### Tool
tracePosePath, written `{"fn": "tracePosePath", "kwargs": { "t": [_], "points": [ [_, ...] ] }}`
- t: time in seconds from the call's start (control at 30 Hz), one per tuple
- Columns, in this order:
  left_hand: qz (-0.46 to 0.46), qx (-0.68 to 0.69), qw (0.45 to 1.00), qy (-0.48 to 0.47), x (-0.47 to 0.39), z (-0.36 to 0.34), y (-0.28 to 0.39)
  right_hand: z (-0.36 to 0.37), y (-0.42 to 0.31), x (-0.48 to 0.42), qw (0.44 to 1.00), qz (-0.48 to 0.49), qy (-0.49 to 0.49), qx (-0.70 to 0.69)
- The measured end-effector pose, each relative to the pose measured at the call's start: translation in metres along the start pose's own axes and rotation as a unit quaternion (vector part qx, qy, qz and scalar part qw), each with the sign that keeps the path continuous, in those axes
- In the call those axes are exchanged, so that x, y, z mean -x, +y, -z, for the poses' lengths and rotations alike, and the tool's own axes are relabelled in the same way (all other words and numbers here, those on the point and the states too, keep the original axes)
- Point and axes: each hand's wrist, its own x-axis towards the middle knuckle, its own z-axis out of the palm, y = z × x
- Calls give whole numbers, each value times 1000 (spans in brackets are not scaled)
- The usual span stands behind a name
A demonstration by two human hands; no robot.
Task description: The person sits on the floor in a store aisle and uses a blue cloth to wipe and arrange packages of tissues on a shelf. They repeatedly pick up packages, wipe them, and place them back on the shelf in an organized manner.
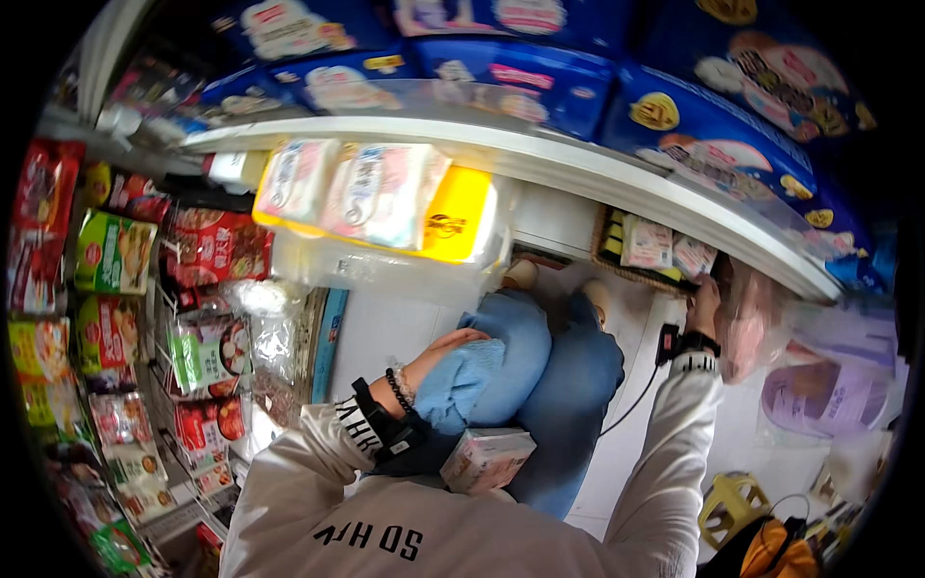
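My left hand [462, 339] rests at my left knee with a light-blue cloth [462, 379] draped over it; the cloth hides most of the fingers. At the right, my right hand [704, 298] reaches to the corner of a woven basket [636, 276] below the shelf, beside small wrapped packs [647, 244] standing in it. Its fingertips are partly hidden, so a grip cannot be made out. A small pale-pink wrapped pack [488, 460] lies on my lap, between my thighs and my torso.
A white shelf edge [462, 134] crosses ahead, with blue packages [513, 79] above. A yellow-and-clear bin [455, 217] of soft packs juts out below it. Racks of food pouches [115, 253] stand at the left. Purple slippers [824, 397] and a yellow stool [733, 506] are at the right.
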Motion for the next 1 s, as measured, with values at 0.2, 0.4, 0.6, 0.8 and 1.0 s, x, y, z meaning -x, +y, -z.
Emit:
{"fn": "tracePosePath", "kwargs": {
  "t": [0.2, 0.4, 0.6, 0.8, 1.0],
  "points": [
    [-47, -81, 994, 50, 11, 4, -9, 1, -15, 87, 999, 9, 8, 38],
    [-219, 35, 968, 118, 39, -42, 36, 43, -17, 209, 992, 32, -120, 36],
    [-464, -25, 842, 275, 43, -62, 77, 47, -8, 291, 997, 2, -77, -13],
    [-450, -7, 847, 283, 26, -58, 109, 54, -17, 341, 997, -2, -28, -69],
    [-427, 10, 872, 237, 14, -46, 121, 63, -14, 357, 996, -4, -23, -91]
  ]
}}
